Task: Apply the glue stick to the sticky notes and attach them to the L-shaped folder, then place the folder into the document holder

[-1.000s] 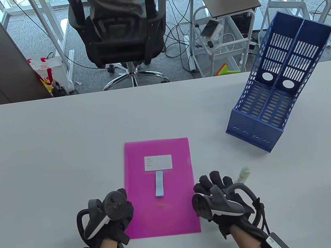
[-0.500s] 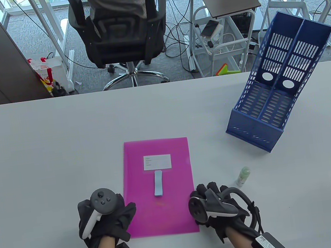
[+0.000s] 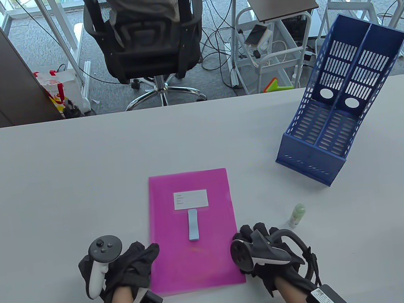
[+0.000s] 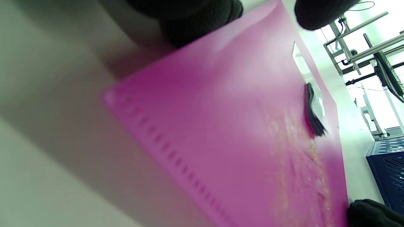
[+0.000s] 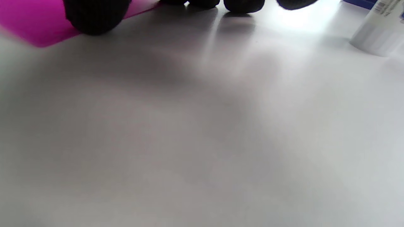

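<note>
A pink L-shaped folder [image 3: 209, 262] lies in front of me with a white label [image 3: 190, 199] and a blue sticky note pad [image 3: 193, 225] on top. My left hand [image 3: 146, 253] pinches the folder's left edge. In the left wrist view one fingertip [image 4: 195, 22] sits under the folder [image 4: 240, 132], another is above it, and that side looks slightly raised. My right hand [image 3: 251, 232] rests at the folder's right edge with its thumb [image 5: 94, 15] on the pink sheet and its fingertips on the table. The glue stick [image 3: 296, 215] lies just right of that hand. The blue document holder [image 3: 332, 123] stands at the far right.
The grey table [image 3: 60, 177] stretches out to the left and behind the folder. Past its far edge stand an office chair [image 3: 146, 36] and a white wire cart [image 3: 269, 38]. The glue stick [image 5: 378, 31] shows at the upper right of the right wrist view.
My left hand slid left and rolled outward, and the folder's left edge shifted slightly left with it. My right hand drew back a little from the glue stick, then stayed put.
</note>
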Action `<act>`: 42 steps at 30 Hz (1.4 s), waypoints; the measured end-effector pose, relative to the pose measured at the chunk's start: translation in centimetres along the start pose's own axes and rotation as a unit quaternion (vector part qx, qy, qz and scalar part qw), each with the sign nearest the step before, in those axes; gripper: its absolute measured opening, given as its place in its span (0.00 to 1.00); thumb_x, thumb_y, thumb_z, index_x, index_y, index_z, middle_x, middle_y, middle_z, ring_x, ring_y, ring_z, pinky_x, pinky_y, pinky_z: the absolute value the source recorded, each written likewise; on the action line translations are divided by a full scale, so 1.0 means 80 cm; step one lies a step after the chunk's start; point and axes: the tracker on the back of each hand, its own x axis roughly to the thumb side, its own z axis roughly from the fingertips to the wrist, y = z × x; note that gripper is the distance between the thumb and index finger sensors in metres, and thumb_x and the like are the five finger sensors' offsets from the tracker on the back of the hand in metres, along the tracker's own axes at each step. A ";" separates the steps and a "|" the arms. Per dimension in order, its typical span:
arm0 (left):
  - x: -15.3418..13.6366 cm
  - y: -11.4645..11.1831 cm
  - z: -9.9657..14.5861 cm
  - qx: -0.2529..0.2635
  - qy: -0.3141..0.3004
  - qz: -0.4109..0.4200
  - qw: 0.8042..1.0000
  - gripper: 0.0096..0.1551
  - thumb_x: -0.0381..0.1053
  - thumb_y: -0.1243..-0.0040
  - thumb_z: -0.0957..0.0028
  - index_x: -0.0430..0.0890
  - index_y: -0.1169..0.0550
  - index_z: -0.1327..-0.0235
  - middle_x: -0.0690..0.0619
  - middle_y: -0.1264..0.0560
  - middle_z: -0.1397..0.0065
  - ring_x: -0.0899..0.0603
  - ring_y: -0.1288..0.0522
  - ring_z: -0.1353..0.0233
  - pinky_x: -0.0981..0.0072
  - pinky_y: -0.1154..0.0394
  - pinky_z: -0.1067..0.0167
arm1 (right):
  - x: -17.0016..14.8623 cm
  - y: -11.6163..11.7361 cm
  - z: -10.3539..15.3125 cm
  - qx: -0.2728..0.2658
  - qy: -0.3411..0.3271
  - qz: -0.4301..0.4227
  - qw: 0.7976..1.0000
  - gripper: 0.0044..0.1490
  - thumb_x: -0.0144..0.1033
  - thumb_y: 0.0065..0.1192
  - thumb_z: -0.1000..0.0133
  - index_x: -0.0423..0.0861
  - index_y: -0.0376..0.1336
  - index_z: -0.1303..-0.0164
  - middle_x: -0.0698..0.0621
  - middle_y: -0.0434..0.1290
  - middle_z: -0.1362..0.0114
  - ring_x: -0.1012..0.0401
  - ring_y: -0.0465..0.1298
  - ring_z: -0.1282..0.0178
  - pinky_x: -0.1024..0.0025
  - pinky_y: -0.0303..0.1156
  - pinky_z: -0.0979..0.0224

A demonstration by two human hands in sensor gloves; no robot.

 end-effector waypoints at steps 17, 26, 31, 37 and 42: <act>0.043 0.012 0.017 0.100 -0.216 -0.005 0.971 0.22 0.47 0.49 0.45 0.58 0.30 0.37 0.60 0.20 0.42 0.57 0.17 0.48 0.54 0.25 0.35 | -0.057 -0.028 0.007 -0.149 0.054 -0.456 0.876 0.54 0.49 0.46 0.33 0.26 0.31 0.18 0.26 0.53 0.19 0.40 0.68 0.30 0.57 0.71 0.36; 0.049 0.012 0.016 0.105 -0.257 0.053 0.959 0.22 0.49 0.52 0.44 0.62 0.33 0.36 0.62 0.22 0.40 0.58 0.20 0.45 0.58 0.27 0.35 | -0.083 -0.084 0.032 -0.197 -0.121 -0.573 0.786 0.27 0.52 0.46 0.33 0.47 0.67 0.35 0.52 0.79 0.65 0.64 0.75 0.76 0.74 0.73 0.69; 0.053 0.005 0.017 0.126 -0.255 0.044 0.958 0.28 0.55 0.51 0.40 0.62 0.43 0.28 0.59 0.38 0.21 0.52 0.32 0.24 0.53 0.36 0.26 | -0.081 -0.148 0.075 -0.354 -0.096 -0.397 0.841 0.23 0.47 0.53 0.37 0.45 0.71 0.43 0.54 0.77 0.71 0.67 0.75 0.79 0.75 0.75 0.70; 0.050 0.002 0.018 0.145 -0.247 -0.038 0.957 0.41 0.64 0.47 0.44 0.56 0.51 0.25 0.50 0.53 0.16 0.46 0.44 0.17 0.48 0.43 0.22 | -0.139 -0.200 0.140 -0.555 0.068 -0.330 0.761 0.25 0.43 0.47 0.32 0.38 0.66 0.38 0.55 0.80 0.63 0.67 0.82 0.71 0.77 0.81 0.63; 0.056 -0.008 0.016 0.121 -0.256 -0.035 0.958 0.42 0.63 0.45 0.45 0.56 0.51 0.25 0.51 0.55 0.15 0.45 0.46 0.17 0.45 0.46 0.21 | -0.208 -0.211 0.192 -0.610 0.233 -0.224 0.724 0.26 0.39 0.42 0.30 0.35 0.60 0.32 0.52 0.80 0.53 0.64 0.84 0.60 0.76 0.82 0.54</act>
